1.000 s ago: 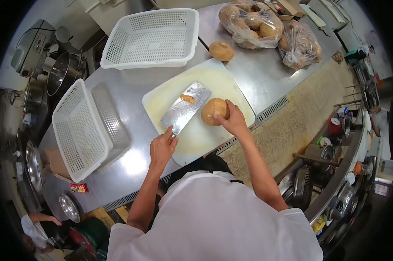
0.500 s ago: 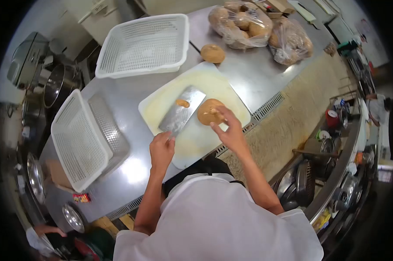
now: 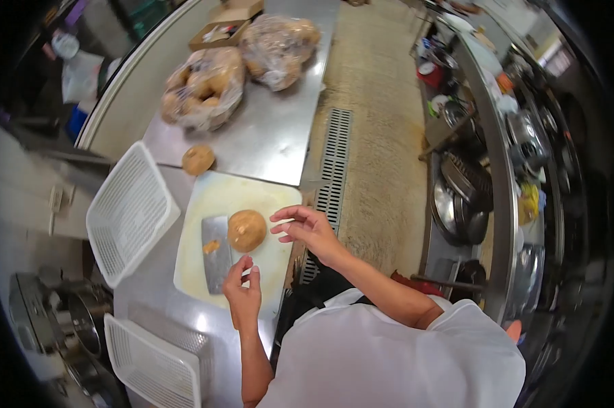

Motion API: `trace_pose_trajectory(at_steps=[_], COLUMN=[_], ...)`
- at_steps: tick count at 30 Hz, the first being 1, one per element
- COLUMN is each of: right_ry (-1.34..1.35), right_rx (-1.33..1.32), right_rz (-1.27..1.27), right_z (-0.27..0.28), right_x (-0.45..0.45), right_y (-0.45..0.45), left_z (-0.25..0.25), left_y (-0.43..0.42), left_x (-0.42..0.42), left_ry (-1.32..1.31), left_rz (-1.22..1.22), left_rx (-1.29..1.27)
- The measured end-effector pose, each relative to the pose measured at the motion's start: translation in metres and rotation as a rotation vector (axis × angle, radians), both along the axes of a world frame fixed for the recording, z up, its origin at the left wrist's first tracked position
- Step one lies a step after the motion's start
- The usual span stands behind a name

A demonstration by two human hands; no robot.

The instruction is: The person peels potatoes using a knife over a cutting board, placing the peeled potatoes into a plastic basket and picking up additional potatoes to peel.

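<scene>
A round brown root vegetable [image 3: 246, 230] rests on the white cutting board [image 3: 201, 194]. Just left of it a wide-bladed cleaver [image 3: 217, 266] lies flat, a small orange-brown scrap [image 3: 211, 247] on its blade. My left hand [image 3: 242, 291] hovers near the cleaver's lower end, thumb and fingers apart, holding nothing. To the right of the vegetable, my right hand [image 3: 307, 230] is spread and empty, a small gap away from it. Another round root vegetable [image 3: 198, 160] sits just beyond the board's top edge.
Two clear plastic bags of similar vegetables, a left bag [image 3: 205, 88] and a right bag [image 3: 280, 51], stand on the far steel table. White baskets, one upper [image 3: 131, 214] and one lower [image 3: 150, 364], flank the board. A floor drain grate [image 3: 335, 163] and pot-filled shelving lie right.
My view has swung to the right, so the board appears turned. My left hand has come off the cleaver's lower end, and my right hand has drawn away from the root vegetable.
</scene>
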State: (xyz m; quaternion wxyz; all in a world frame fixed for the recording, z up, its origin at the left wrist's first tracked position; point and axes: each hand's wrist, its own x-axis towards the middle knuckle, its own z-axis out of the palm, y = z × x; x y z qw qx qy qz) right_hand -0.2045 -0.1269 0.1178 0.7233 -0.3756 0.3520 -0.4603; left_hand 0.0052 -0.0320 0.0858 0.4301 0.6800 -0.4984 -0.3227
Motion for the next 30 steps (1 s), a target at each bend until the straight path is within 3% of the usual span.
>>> trace_pose_trajectory(at_steps=[9,23,30], right_ry=[0.04,-0.024,-0.013], right_rx=[0.071,0.096,0.101], right_rz=[-0.328,-0.53,-0.643], right_z=[-0.022,-0.043,-0.037], right_x=[-0.095,-0.227,-0.283], right_y=[0.033,0.001,-0.005], left_z=[0.027,-0.002,0.009], left_y=[-0.055,-0.109,-0.144], left_x=[-0.097,-0.237,-0.305], left_ry=[0.146,0.228,0.337], left_rz=[-0.447,-0.691,-0.798], left_rx=[0.021,0.19,0.23])
